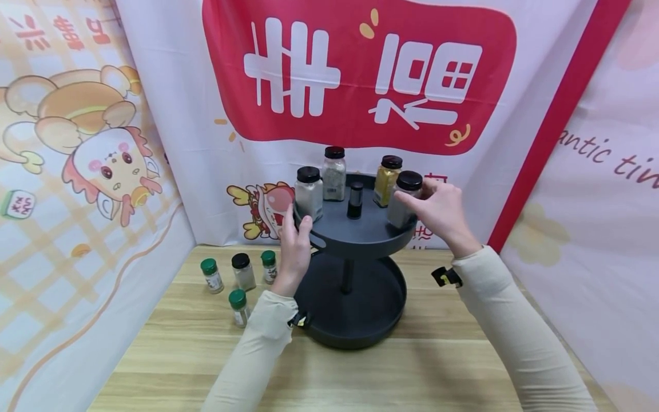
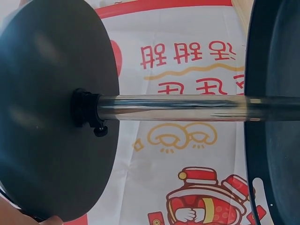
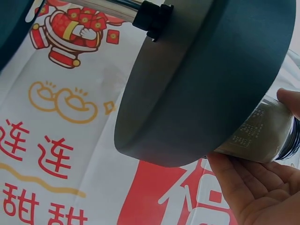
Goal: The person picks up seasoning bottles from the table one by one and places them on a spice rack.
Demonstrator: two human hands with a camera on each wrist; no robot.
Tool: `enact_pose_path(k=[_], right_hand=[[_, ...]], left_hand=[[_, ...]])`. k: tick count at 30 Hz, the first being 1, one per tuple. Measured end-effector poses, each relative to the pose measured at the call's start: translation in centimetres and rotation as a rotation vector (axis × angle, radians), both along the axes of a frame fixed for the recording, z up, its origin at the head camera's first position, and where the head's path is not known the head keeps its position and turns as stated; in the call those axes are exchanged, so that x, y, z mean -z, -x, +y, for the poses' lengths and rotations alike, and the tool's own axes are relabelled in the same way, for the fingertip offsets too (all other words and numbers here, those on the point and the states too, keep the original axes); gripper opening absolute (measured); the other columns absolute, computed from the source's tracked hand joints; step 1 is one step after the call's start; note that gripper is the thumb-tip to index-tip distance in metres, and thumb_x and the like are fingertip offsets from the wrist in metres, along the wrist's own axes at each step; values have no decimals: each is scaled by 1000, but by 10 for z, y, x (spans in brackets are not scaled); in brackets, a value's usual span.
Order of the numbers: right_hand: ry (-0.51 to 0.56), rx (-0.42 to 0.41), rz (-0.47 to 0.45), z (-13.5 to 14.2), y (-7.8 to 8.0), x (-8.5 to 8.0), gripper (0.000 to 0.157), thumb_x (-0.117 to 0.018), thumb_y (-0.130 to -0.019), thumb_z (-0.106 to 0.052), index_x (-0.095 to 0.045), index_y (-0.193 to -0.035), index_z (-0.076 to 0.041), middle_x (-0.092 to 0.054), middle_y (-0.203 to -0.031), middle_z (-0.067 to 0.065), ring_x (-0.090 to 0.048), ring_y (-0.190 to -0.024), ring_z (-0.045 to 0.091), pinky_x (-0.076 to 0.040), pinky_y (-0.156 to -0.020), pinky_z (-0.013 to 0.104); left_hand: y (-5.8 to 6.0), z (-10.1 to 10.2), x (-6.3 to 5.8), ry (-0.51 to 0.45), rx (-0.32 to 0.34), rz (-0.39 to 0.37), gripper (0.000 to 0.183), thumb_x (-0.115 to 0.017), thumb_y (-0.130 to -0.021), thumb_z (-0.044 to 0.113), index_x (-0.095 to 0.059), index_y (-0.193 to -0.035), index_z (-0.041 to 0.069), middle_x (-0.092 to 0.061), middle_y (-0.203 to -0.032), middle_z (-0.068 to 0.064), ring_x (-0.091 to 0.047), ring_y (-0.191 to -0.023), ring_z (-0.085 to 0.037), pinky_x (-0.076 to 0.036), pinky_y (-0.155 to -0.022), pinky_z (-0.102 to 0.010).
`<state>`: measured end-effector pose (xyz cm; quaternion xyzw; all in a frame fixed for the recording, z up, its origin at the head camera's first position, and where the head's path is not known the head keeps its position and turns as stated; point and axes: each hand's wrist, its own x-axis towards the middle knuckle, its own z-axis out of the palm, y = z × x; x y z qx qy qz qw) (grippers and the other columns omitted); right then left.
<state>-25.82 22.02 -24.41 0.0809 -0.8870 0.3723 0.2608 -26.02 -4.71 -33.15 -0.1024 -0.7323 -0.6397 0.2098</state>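
Observation:
My right hand (image 1: 444, 212) grips a black-capped spice jar (image 1: 401, 210) at the right side of the upper tier of a dark two-tier round tray (image 1: 355, 230). In the right wrist view, fingers and thumb surround this jar (image 3: 258, 133), its base hidden behind the tray wall. My left hand (image 1: 296, 249) touches the upper tier's left edge, fingers fairly straight, beside a jar of pale powder (image 1: 309, 197). The left wrist view catches only a bit of that hand (image 2: 28, 218) at the tray's underside (image 2: 51, 140). A jar of pale flakes (image 1: 334, 177) and a yellow spice jar (image 1: 383, 184) stand further back.
A short dark post (image 1: 355, 200) rises from the upper tier's centre. Left of the lower tier (image 1: 350, 340), green-capped shakers (image 1: 211, 277) and a black-capped jar (image 1: 244, 273) stand on the wooden table (image 1: 391, 377). Printed cloths (image 1: 175, 114) hang behind and at the sides.

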Motion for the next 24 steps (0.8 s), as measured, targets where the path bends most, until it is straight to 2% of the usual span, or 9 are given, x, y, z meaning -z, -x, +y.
enact_pose_path(k=[9, 24], right_hand=[[-14, 19, -45, 1, 3, 4, 54, -59, -67, -63, -64, -86, -12, -60, -73, 2, -51, -66, 19, -44, -54, 32], [9, 13, -97, 8, 9, 9, 58, -59, -66, -65, -63, -89, -12, -60, -76, 3, -51, -68, 21, -44, -57, 33]], left_hand=[[0, 2, 1, 23, -32, -4, 64, -35, -90, 47, -13, -141, 17, -15, -143, 0, -15, -127, -11, -16, -101, -39], [-5, 5, 2, 3, -52, 24, 67, -38, -88, 49, -14, -141, 16, -16, -143, -4, -16, -127, -14, -18, -101, -41]])
